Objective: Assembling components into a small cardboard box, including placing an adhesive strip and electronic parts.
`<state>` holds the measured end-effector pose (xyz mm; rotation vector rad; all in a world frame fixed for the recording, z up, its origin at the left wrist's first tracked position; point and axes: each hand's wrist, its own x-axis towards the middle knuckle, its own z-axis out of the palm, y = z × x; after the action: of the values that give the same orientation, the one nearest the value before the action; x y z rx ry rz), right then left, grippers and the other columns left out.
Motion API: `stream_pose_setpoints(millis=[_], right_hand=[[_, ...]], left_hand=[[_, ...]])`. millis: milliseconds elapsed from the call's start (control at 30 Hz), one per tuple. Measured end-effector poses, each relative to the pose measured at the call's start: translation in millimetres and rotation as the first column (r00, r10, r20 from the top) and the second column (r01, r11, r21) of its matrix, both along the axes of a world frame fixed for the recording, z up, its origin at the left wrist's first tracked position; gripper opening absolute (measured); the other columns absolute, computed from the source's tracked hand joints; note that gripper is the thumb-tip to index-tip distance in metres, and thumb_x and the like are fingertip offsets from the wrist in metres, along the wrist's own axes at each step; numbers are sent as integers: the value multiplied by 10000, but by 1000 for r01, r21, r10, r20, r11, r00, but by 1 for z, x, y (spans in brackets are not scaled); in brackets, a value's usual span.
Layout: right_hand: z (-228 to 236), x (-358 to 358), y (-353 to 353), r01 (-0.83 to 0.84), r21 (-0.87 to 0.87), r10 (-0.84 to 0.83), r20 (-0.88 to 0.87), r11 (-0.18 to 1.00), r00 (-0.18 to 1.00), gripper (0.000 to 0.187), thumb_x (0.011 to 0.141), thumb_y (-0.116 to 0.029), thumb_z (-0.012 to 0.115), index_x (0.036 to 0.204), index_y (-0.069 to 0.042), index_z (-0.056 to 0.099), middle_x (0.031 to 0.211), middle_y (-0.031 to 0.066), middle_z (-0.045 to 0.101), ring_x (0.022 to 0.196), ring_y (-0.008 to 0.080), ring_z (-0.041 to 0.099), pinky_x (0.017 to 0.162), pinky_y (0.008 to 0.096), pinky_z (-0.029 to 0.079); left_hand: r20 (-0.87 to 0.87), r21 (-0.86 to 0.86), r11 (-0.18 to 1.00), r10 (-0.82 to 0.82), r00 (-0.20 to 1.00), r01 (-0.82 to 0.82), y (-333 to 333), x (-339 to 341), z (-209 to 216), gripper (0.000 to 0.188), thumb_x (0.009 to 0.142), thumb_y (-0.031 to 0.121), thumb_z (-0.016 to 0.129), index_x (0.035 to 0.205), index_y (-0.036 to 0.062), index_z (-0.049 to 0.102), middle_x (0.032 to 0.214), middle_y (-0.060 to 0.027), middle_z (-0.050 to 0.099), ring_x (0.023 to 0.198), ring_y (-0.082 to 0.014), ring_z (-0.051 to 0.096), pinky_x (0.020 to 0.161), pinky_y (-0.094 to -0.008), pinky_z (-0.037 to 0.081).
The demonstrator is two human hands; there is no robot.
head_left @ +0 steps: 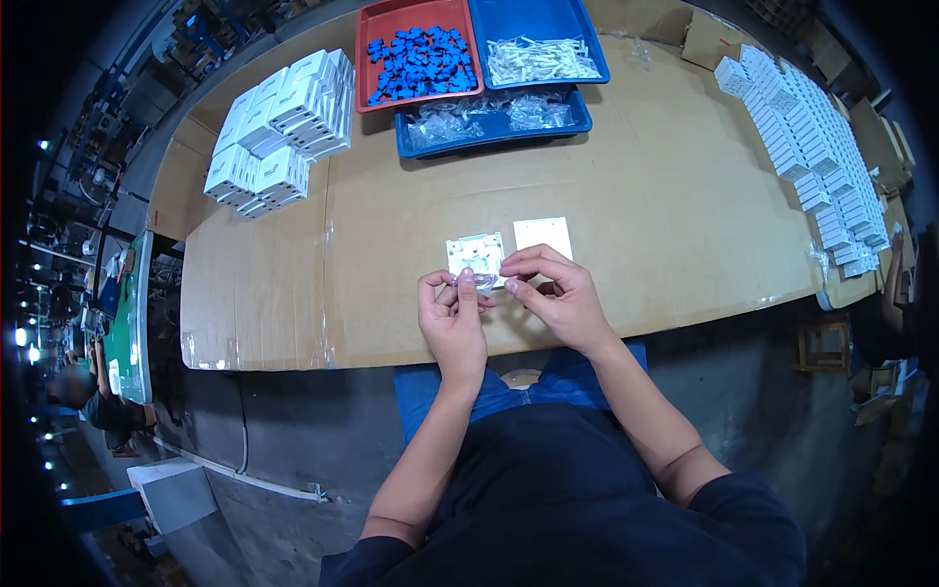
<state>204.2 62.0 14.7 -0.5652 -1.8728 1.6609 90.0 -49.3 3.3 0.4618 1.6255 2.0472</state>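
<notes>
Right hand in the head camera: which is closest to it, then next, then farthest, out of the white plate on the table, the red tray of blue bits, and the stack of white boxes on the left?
From the right hand:
1. White plate, just beyond the fingers.
2. Red tray, far edge, left of the middle.
3. White boxes, far left.

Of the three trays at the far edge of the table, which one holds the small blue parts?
The red tray, leftmost of the three, holds the blue parts. The two blue trays beside and in front of it hold whitish and clear pieces instead.

Tabletop (pixel 636 196): matt brown cardboard, glossy tape along near edge. Trays (pixel 577 39): smooth glossy plastic. Small bag (pixel 479 282) in hands: clear, shiny film.
</notes>
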Motion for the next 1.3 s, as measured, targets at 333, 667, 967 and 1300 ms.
stream_pose_setpoints(millis=[333,667,967,1300], right_hand=[[-17,-7,-1,-165,-351,133,-113,922,985,279,936,-22,740,1215,-24,732,1311,82,642,1153,167,639,880,289,562],[-30,-9,3,-50,-275,49,-8,960,999,58,959,-45,736,1000,-6,727,1253,82,658,1044,121,639,842,282,566],[-19,-8,-1,-48,-165,43,-32,985,999,124,958,-55,738,1070,-3,726,1243,68,652,1068,122,648,831,271,586],[-22,-4,3,-53,-261,36,-68,964,997,186,979,-9,688,1151,38,740,1110,93,738,947,150,713,831,285,610]], left_hand=[[-55,-22,999,-31,998,30,2,2,1,374,1046,131,663,1358,-48,558,1004,-125,772,832,-80,667,721,-214,518],[-114,-82,997,-24,993,15,1,-5,-11,248,1062,170,644,1152,-61,665,973,-97,752,825,-85,669,702,-238,538],[-99,-20,999,-37,994,35,-1,-3,-11,204,1093,179,579,1148,-17,574,917,-70,715,737,-76,634,666,-226,524],[-59,-17,997,-73,996,72,-4,-5,-12,196,1087,180,592,1144,-6,568,922,-54,698,742,-74,631,677,-213,510]])
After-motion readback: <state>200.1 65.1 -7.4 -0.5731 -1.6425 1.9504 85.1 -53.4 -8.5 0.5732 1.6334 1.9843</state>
